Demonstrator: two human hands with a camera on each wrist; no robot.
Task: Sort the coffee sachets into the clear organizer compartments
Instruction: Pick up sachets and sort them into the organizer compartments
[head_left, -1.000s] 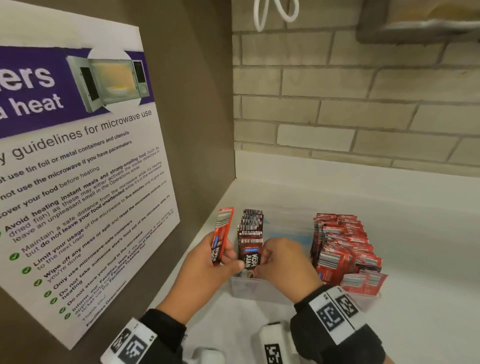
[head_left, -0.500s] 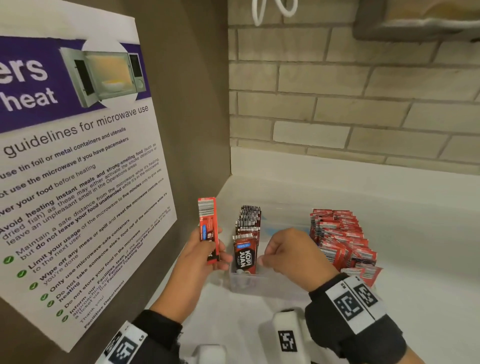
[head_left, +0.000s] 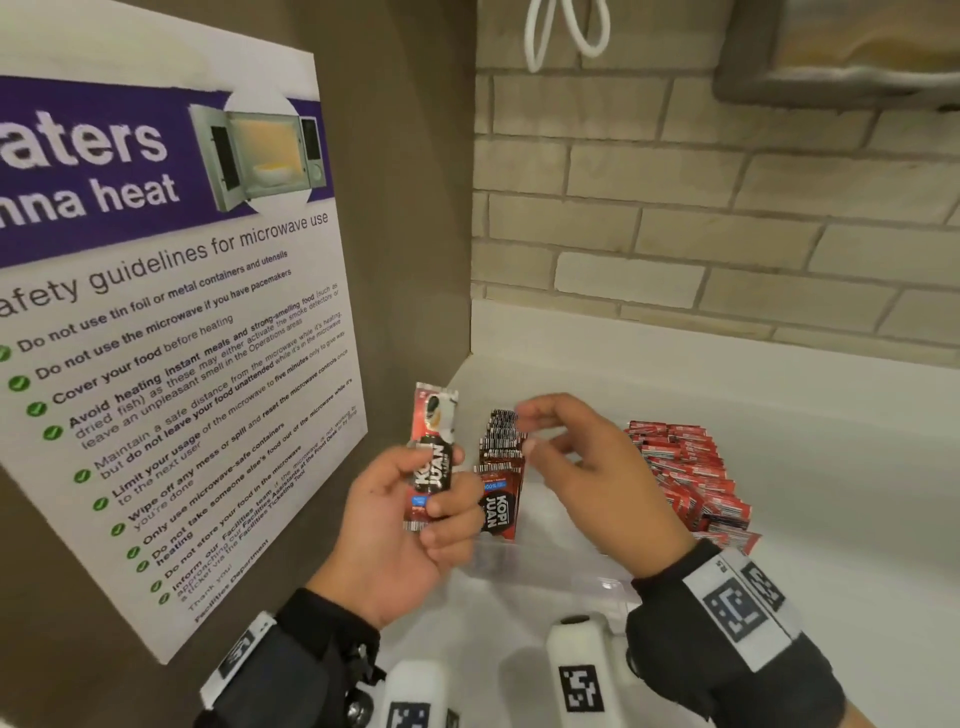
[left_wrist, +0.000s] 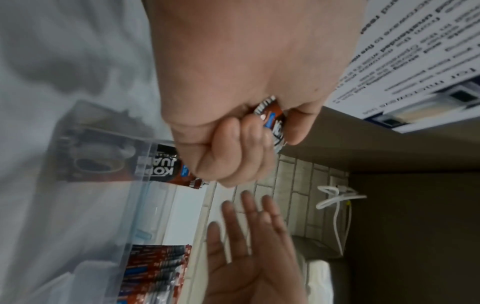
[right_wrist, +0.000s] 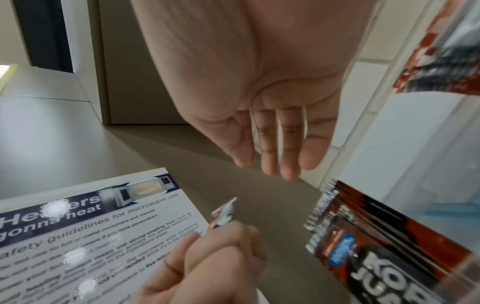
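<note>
My left hand (head_left: 415, 512) grips a red and black Kopi Juan sachet (head_left: 432, 457) upright, left of the clear organizer (head_left: 545, 569); the same held sachet (left_wrist: 272, 121) shows between thumb and curled fingers in the left wrist view. A row of brown sachets (head_left: 498, 467) stands in the organizer's left compartment. My right hand (head_left: 582, 467) hovers above that row with fingers straight and empty, and its fingers (right_wrist: 275, 148) show spread in the right wrist view. Red sachets (head_left: 685, 473) fill the right compartment.
A microwave safety poster (head_left: 156, 332) hangs on the brown side wall at the left. A brick wall (head_left: 727, 218) rises behind the white counter (head_left: 831, 519). A white cable (head_left: 566, 31) dangles at the top.
My right hand lifted off the brown sachet row and its fingers straightened. My left hand turned the held sachet so its printed face shows.
</note>
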